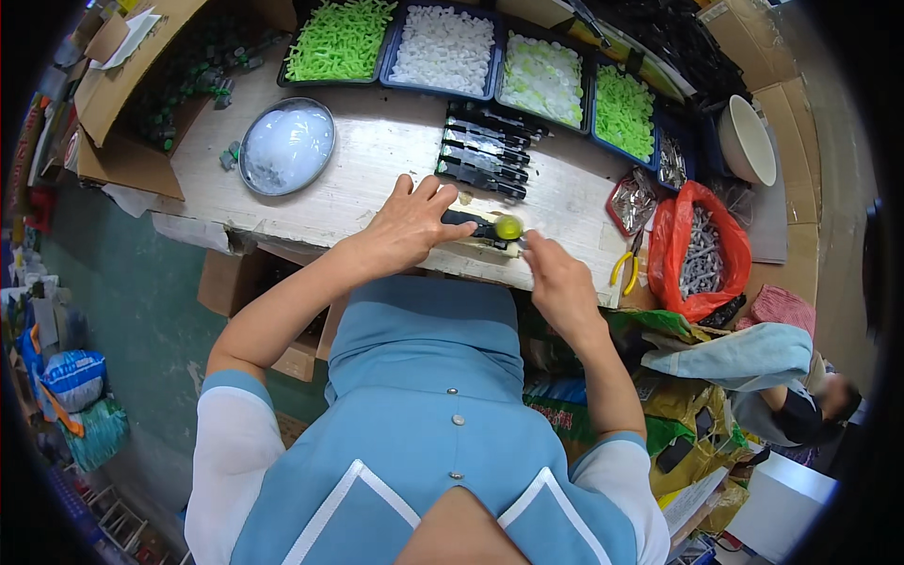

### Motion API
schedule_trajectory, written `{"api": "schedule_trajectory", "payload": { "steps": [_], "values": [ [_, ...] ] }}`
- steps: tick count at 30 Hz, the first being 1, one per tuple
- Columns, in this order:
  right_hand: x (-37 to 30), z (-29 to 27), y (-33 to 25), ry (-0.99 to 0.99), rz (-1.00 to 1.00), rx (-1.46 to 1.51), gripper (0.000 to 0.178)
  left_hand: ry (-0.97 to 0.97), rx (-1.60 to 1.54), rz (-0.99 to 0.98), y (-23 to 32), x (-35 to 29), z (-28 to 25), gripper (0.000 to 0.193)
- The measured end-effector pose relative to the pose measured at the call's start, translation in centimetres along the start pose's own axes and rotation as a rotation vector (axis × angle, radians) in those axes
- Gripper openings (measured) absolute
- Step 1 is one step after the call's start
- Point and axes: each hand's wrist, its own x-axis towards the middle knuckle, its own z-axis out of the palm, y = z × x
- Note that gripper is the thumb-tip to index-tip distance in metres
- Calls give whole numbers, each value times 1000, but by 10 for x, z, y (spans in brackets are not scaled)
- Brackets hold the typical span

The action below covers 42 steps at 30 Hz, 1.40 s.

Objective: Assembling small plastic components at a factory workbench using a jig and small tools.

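Note:
My left hand [405, 226] lies at the table's front edge, with its thumb and fingers on a long black plastic part [458, 218] and pressing it down on the tabletop. My right hand [561, 282] is closed at the part's right end. A tool with a round yellow-green head [508, 227] shows at its fingertips; motion smears it, and its handle is mostly hidden. Just beyond my hands, several similar black parts [485, 155] lie side by side in a row.
Along the back stand trays of green pieces [339, 42] and white caps [443, 49]. At left are a round metal dish [286, 146] and a cardboard box [132, 104]. At right are yellow-handled pliers [626, 268] and a red bag [664, 254] of metal pieces. Another person [796, 410] is at far right.

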Motion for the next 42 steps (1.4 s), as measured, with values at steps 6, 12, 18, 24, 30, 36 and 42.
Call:
{"api": "schedule_trajectory", "payload": {
  "steps": [6,12,18,24,30,36,42],
  "values": [
    [8,-17,-20,-40,19,-101,21,1,-1,14,2,1,-3,56],
    [9,-2,-10,-189,57,-210,20,-7,26,16,4,6,-2,53],
    [3,6,-13,-221,85,-284,18,17,47,26,6,2,-2,52],
    [13,-6,0,-286,85,-261,19,-173,-318,-170,-7,13,-13,48],
    [17,5,-24,184,-76,23,16,-1,-430,-309,-11,15,-2,61],
    [31,16,-17,-64,-30,13,14,180,-475,-328,-2,3,4,62],
    [62,18,-4,-385,290,-59,21,315,-429,-322,7,-7,8,61]
  ]
}}
